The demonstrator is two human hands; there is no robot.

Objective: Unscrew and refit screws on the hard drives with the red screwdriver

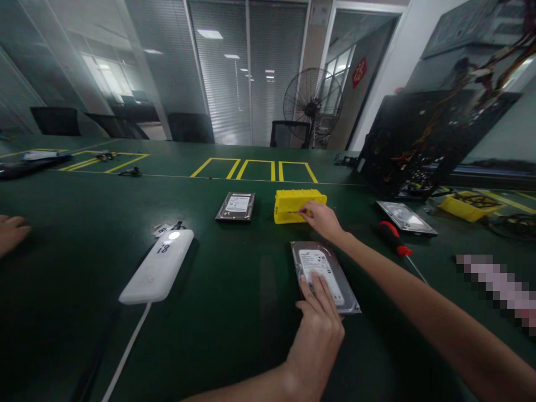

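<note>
My left hand lies with its fingers stretched out over the label of a silver hard drive, which rests flat on the green table. Beyond that drive is a small yellow plastic bin. My right hand reaches to the front of this bin, thumb and fingertips pinched together. What they hold, if anything, is too small to make out. A second hard drive lies left of the bin. To the right, a third drive lies beside a screwdriver with a red and black handle.
A white power bank with a cable lies at left. Another person's hand rests at the left edge. At right stand an open black computer case and a yellow bin with cables. Yellow tape marks the table's far side.
</note>
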